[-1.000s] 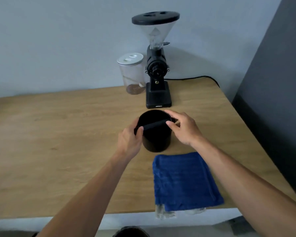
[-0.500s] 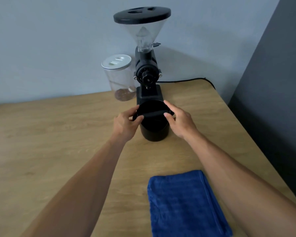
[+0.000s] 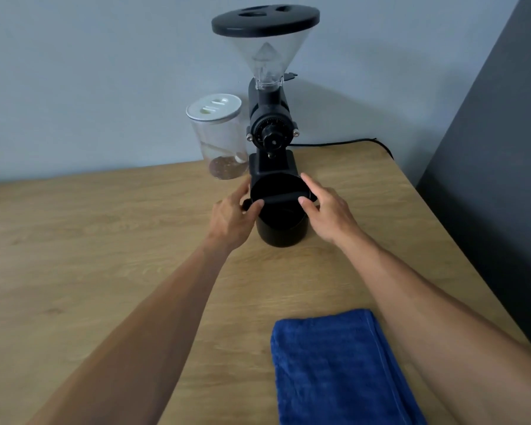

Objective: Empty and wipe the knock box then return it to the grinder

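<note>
The black round knock box (image 3: 281, 230) with its crossbar stands on the wooden table (image 3: 89, 240), right against the base of the black coffee grinder (image 3: 270, 130). My left hand (image 3: 233, 217) grips the box's left rim and bar end. My right hand (image 3: 327, 214) holds the right rim, thumb on the bar. The box hides the front of the grinder's base. A folded blue cloth (image 3: 337, 366) lies near me, between my forearms.
A clear jar (image 3: 219, 139) with a white lid and some brown grounds stands left of the grinder. A black cable (image 3: 344, 143) runs along the back edge. A dark panel (image 3: 488, 167) flanks the table's right side.
Both hands carried the knock box away from me, from beside the cloth up to the grinder's base. The view moved closer to the grinder.
</note>
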